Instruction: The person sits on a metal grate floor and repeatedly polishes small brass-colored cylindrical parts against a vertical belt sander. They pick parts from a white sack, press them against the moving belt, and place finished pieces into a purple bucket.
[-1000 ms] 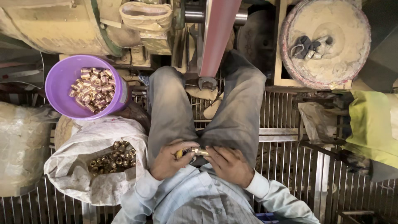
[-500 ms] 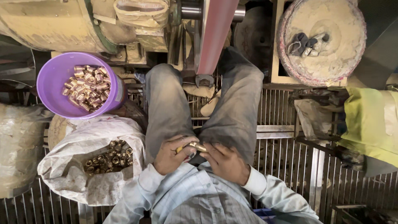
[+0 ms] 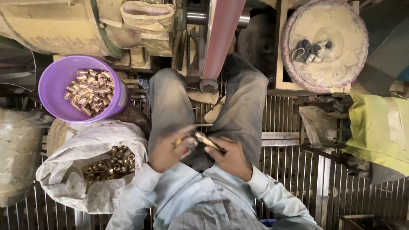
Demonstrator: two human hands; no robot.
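Observation:
I sit with both hands in my lap over grey trousers. My left hand (image 3: 168, 149) is closed around a small brass piece with a yellow bit showing at the fingers. My right hand (image 3: 230, 158) grips a thin brass rod-like tool (image 3: 208, 142) that points up-left toward the left hand. The two hands almost touch. On my left a purple bowl (image 3: 53, 100) holds several shiny brass fittings (image 3: 87, 91). Below it an open white sack (image 3: 72, 179) holds several darker brass fittings (image 3: 108, 166).
A reddish sanding belt (image 3: 221, 36) runs on a dusty machine ahead of my knees. A round dust-covered wheel (image 3: 326, 44) with a dark cloth on it stands at the upper right. A yellow-green cloth (image 3: 377, 127) lies at right. The floor is a metal grate (image 3: 289, 166).
My hands have shifted slightly in my lap; the rod now sticks out between them, angled up-left. The view has moved a little toward the left.

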